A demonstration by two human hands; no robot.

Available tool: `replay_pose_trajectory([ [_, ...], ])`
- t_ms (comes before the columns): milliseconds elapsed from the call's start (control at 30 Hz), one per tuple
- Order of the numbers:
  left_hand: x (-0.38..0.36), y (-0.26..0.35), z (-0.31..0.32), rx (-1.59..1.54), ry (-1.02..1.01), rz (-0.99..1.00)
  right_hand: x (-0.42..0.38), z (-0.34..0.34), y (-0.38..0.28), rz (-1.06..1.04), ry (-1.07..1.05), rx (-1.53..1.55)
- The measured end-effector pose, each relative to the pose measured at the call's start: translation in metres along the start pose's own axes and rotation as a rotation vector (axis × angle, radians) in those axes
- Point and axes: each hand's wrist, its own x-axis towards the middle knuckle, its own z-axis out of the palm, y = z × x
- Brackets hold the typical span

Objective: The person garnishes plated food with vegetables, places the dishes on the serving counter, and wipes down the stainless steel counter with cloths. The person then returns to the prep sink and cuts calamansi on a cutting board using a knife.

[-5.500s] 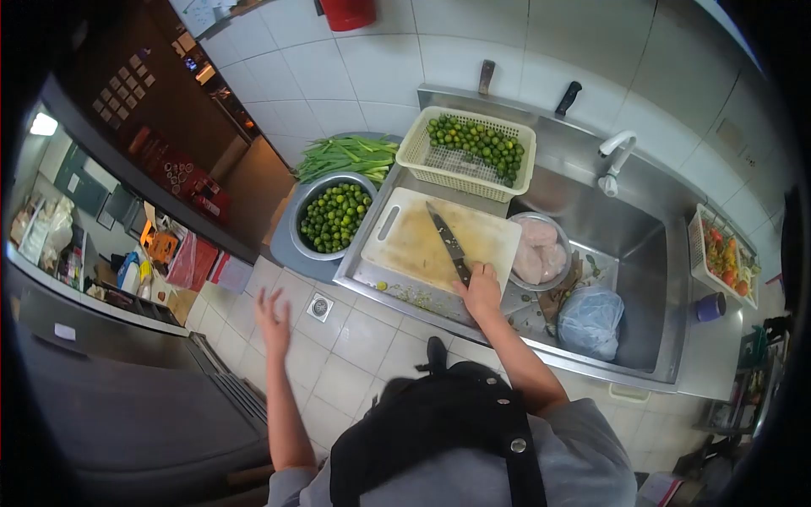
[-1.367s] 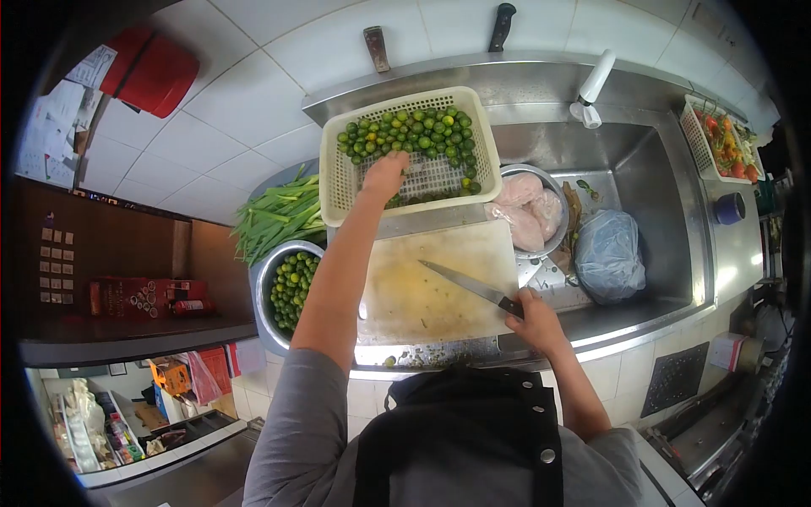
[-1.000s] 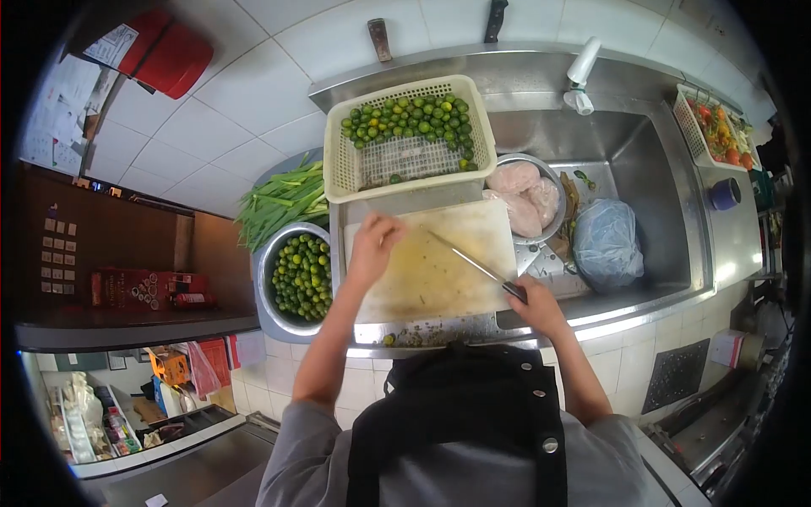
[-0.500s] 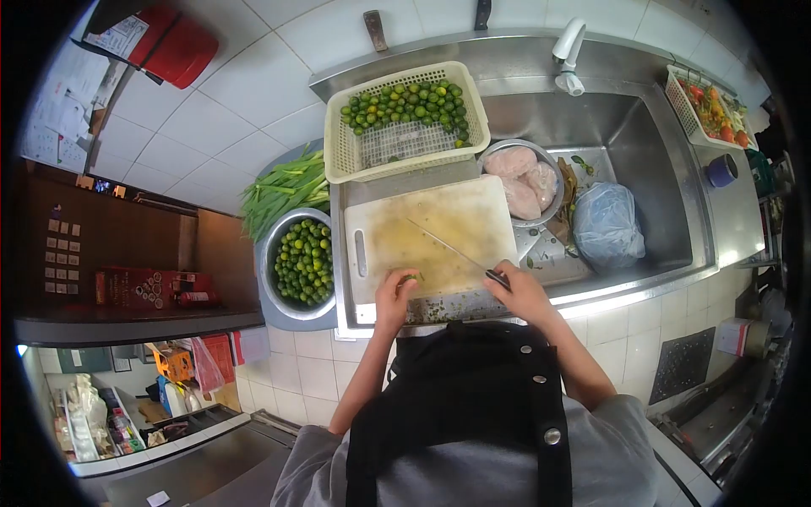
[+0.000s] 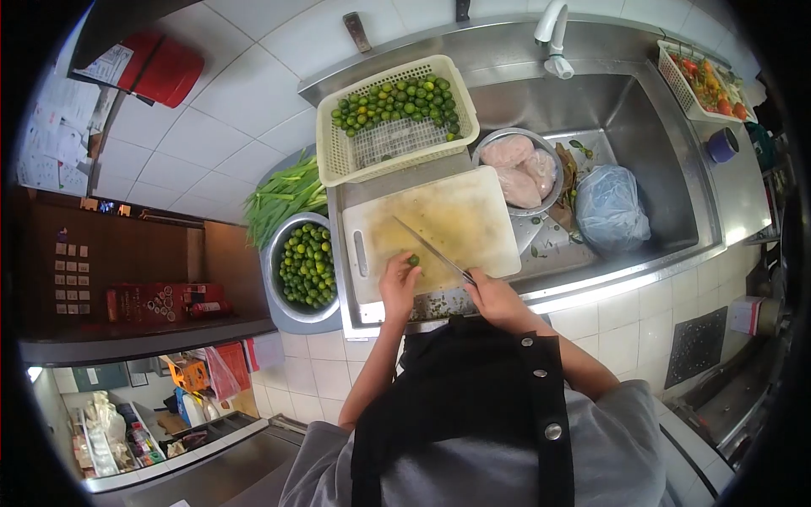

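Between the fingertips of my left hand [image 5: 398,283] is a small green calamansi [image 5: 413,260], held over the near part of the white cutting board [image 5: 473,198]. My right hand [image 5: 492,296] grips the dark handle of a knife [image 5: 432,248]; its blade points up and left across the board, just right of the fruit. The board's surface looks wet and yellowish. A metal bowl [image 5: 272,291] full of whole calamansi stands left of the board. Beyond the board, a cream plastic basket [image 5: 334,165] holds more of the green fruits, mostly along its far side.
Green leafy stalks [image 5: 287,196] lie behind the metal bowl. In the sink [image 5: 676,182] sit a bowl of pale raw meat [image 5: 519,169] and a knotted plastic bag [image 5: 610,207]. A faucet [image 5: 553,38] rises behind; a basket of red vegetables [image 5: 703,84] stands at right.
My left hand has risen slightly, bringing the calamansi further over the board. My right hand and the knife have shifted left, closer to the fruit. The whole view has tilted a little.
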Motion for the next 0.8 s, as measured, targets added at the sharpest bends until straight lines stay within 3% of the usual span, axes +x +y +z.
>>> replay_pose_trajectory([
  [333, 0.015, -0.010, 0.015, 0.114, 0.024, 0.134, -0.004, -0.014, -0.010, -0.076, -0.100, -0.063],
  [400, 0.015, -0.001, 0.013, 0.111, 0.045, 0.178, -0.004, -0.021, -0.020, 0.058, -0.200, -0.068],
  [600, 0.016, -0.016, 0.015, 0.102, 0.075, 0.192, -0.005, -0.008, -0.005, -0.090, -0.095, -0.078],
  [800, 0.015, -0.016, 0.015, 0.115, 0.053, 0.191, 0.008, -0.013, -0.018, -0.022, -0.190, -0.198],
])
